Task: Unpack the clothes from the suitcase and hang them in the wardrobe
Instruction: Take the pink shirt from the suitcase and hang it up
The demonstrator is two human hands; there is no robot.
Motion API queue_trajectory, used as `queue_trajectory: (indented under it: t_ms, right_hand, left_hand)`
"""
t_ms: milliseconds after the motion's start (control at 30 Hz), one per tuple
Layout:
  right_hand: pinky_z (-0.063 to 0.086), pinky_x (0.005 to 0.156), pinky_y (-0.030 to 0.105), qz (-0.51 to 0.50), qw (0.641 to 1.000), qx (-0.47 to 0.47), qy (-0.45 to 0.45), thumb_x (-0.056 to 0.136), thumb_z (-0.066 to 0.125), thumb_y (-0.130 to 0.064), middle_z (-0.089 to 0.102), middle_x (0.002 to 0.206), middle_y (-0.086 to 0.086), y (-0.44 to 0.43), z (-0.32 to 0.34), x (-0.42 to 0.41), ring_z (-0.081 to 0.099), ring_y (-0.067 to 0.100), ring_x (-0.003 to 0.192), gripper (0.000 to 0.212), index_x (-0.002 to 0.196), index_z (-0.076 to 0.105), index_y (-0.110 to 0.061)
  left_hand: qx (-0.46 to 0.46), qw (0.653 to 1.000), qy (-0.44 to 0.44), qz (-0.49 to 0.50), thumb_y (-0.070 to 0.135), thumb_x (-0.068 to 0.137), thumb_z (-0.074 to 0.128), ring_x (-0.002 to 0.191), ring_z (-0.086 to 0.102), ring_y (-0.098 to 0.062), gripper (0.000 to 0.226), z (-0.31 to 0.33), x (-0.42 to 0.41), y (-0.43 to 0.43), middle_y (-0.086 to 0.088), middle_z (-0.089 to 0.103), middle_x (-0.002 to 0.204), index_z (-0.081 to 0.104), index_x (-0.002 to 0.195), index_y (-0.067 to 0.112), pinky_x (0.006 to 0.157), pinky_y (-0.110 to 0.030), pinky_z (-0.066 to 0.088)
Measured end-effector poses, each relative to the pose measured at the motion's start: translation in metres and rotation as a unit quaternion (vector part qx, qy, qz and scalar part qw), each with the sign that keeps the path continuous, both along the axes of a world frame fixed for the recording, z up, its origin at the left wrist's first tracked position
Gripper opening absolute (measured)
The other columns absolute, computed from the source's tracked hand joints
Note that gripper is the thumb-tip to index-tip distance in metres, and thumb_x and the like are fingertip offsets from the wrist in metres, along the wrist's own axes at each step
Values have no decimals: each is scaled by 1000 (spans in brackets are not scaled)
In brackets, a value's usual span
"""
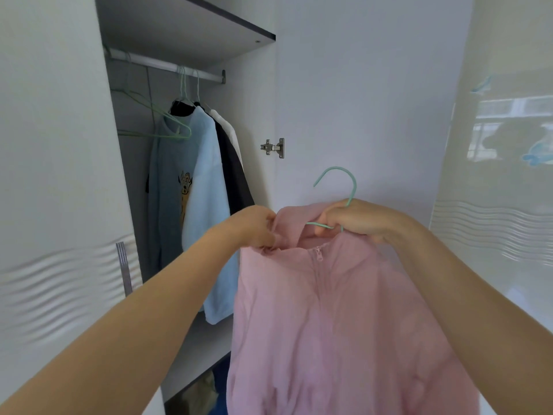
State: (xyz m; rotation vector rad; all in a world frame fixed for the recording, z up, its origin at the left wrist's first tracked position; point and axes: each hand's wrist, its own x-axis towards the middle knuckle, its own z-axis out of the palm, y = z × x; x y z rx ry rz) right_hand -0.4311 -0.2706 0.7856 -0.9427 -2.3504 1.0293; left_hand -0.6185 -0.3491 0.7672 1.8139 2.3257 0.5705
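We are gripping a mint-green hanger (355,184) in our right hand (356,218), fingers curled round the wire just below the hook, which is standing clear above the knuckles. Our left hand (257,226) is pinching the collar of the pink zip-front garment (329,310) at its left shoulder. The garment is hanging from both hands in front of the open wardrobe (248,100), zip facing us, not yet on the rail (167,64). Under the shelf (185,25), the rail is carrying an empty green hanger (155,115) toward its left end. Toward its right end it is carrying a blue-grey printed top (167,190), a light blue garment (206,205), a dark garment (236,175) and a white garment (227,124), pressed side by side. A metal hinge (273,147) is showing on the right side panel.
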Motion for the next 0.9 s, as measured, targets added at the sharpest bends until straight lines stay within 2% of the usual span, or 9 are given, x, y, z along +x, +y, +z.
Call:
queue_trajectory:
  t_ms: [67, 100, 200, 300, 400, 567, 700, 800, 900]
  right_hand:
    - [43, 67, 15, 9, 1000, 17, -13, 86, 45, -3, 66, 82, -7, -1, 1, 2, 57, 1, 74, 25, 86, 70, -9]
    - [43, 71, 16, 16, 999, 26, -18, 87, 46, -4, 67, 83, -9, -2, 1, 3, 57, 1, 76, 25, 85, 70, -11]
    - [43, 83, 20, 23, 999, 38, -3, 87, 52, -6, 70, 88, -6, -1, 0, 7, 60, 3, 83, 20, 84, 71, -13]
    - [44, 82, 14, 44, 998, 49, 3, 92, 56, -10, 70, 92, -2, 3, -2, 13, 61, 3, 84, 15, 85, 70, -12]
    - [43, 65, 5, 50, 998, 29, 17, 95, 54, -12, 68, 83, -7, 7, -5, 19, 62, -5, 71, 17, 84, 67, -13]
    - [44, 58, 8, 58, 998, -3, -15, 97, 52, -17, 66, 74, -15, 12, -14, 27, 59, -6, 63, 20, 82, 67, -18]
    - [37, 50, 8, 82, 997, -13, -1, 97, 51, -16, 58, 60, -19, 8, -16, 29, 50, -7, 52, 22, 78, 61, -18]
    - [33, 55, 17, 117, 992, 6, -44, 97, 51, -18, 52, 66, -13, 8, -18, 31, 44, 2, 61, 22, 77, 60, -20]
    - [38, 66, 26, 136, 985, 14, -109, 95, 54, -16, 56, 69, -12, 6, -21, 25, 49, 6, 69, 27, 71, 66, -23]
  left_hand:
    - [28, 996, 68, 45, 16, 77, 62, 73, 56, -20, 13, -2, 3, 4, -1, 62, 82, 62, 87, 23, 62, -26, 43]
    - [44, 993, 89, 67, 12, 76, 59, 73, 54, -20, 17, -2, 5, 5, 0, 60, 79, 62, 82, 27, 59, -24, 39]
    - [89, 986, 101, 96, 11, 81, 52, 75, 55, -21, 16, -4, 4, 10, 1, 60, 77, 65, 78, 20, 55, -20, 35]
    - [102, 994, -11, 26, 17, 86, 57, 72, 54, -21, 15, -5, -4, 12, 0, 58, 69, 70, 79, 18, 61, -24, 41]
    - [96, 987, -122, -30, 17, 88, 61, 66, 46, -17, 14, 1, -6, 6, -2, 56, 71, 74, 84, 15, 46, -17, 36]
    - [203, 962, -167, 69, 15, 94, 50, 53, 45, -19, 19, 6, -11, 8, -7, 54, 73, 63, 81, 13, 49, -23, 42]
    - [295, 901, -271, 166, 12, 95, 45, 62, 57, -29, 27, 7, -22, 12, -7, 54, 68, 54, 69, 14, 66, -39, 56]
    - [331, 869, -311, 196, 9, 93, 44, 69, 60, -31, 29, 9, -24, 10, -6, 53, 65, 50, 65, 15, 78, -44, 56]
    - [349, 868, -312, 167, 11, 94, 45, 68, 57, -28, 30, 13, -14, 10, -4, 52, 62, 49, 64, 16, 68, -37, 53]
